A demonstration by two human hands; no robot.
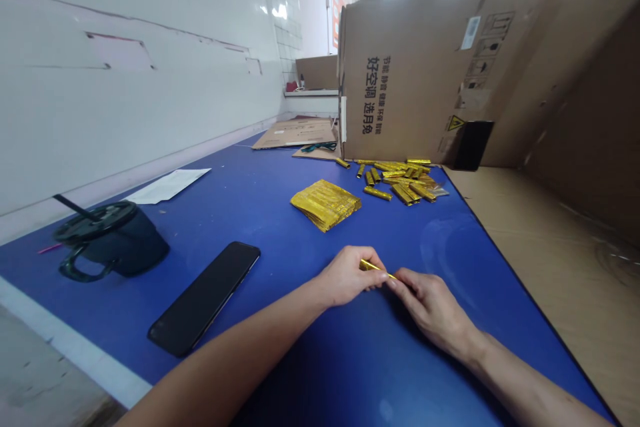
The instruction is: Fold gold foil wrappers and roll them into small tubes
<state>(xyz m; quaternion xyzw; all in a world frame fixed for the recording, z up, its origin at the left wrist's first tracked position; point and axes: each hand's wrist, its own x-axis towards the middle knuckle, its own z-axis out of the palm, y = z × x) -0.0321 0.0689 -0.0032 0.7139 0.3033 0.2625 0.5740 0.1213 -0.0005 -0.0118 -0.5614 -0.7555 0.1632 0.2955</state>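
Between my two hands is a thin gold roll (370, 266), held just above the blue table (310, 373). My left hand (350, 275) has its fingers closed round the roll's left part. The fingertips of my right hand (425, 300) pinch its right end, close to my left thumb. Beyond my hands lies a stack of flat gold sheets (325, 204). Behind it to the right, several short gold rolls (403, 193) form a loose pile near the table's right edge.
A black phone (205, 297) and a dark lidded mug (117, 237) with a straw stand left. White paper (170, 187) lies behind them. A large cardboard box (410, 80) rises at the back right; flat cardboard (295, 133) lies at the far end.
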